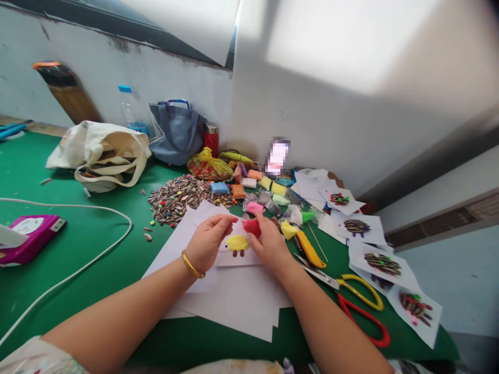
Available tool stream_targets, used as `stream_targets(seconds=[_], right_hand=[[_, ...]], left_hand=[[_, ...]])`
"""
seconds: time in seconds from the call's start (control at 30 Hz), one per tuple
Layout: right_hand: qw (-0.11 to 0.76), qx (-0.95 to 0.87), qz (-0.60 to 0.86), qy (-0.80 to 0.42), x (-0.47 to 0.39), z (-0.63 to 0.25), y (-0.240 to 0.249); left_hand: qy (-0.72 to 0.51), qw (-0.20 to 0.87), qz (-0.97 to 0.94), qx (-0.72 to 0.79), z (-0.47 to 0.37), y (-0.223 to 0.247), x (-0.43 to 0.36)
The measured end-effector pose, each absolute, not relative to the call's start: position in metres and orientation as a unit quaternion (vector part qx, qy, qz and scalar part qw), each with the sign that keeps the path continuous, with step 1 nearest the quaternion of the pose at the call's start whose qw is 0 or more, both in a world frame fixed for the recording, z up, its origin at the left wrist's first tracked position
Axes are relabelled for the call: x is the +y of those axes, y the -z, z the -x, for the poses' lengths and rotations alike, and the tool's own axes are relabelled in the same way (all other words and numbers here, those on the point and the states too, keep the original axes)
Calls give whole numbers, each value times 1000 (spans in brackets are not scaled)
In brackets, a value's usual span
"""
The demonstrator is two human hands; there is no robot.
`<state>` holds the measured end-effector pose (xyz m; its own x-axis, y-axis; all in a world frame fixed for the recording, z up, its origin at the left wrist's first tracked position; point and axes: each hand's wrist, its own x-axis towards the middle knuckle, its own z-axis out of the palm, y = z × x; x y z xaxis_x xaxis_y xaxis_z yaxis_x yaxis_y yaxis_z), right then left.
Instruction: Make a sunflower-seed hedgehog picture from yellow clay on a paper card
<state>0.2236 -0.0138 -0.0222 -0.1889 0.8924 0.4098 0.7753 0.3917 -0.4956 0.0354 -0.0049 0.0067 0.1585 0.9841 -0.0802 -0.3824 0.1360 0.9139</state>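
My right hand point(268, 241) is closed around a lump of red modelling clay point(251, 227). Close beside it, my left hand point(210, 239), with a gold bangle on the wrist, pinches thumb and finger together. A tiny red bit point(235, 219) shows at those fingertips, apparently the same clay. Beneath both hands lies a white paper with a yellow clay animal body point(236, 242) on it, with brown legs and a black eye. That paper rests on several larger white sheets point(237, 306).
Sunflower seeds point(183, 197) are heaped behind the sheets, beside packets of coloured clay point(238, 191). To the right are a yellow cutter point(310, 249), scissors point(362, 296) and finished seed pictures point(384, 264). A phone point(277, 157), cloth bags point(177, 132) and white cable point(97, 249) surround this.
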Motion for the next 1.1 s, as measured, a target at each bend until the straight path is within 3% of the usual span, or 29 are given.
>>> stream_targets(seconds=[0.33, 1.1], right_hand=[[310, -795, 522, -22, 3, -221, 27], [377, -789, 483, -31, -27, -227, 5]], left_hand=[[-484, 741, -318, 341, -36, -10, -7], [-469, 721, -378, 342, -35, -13, -10]])
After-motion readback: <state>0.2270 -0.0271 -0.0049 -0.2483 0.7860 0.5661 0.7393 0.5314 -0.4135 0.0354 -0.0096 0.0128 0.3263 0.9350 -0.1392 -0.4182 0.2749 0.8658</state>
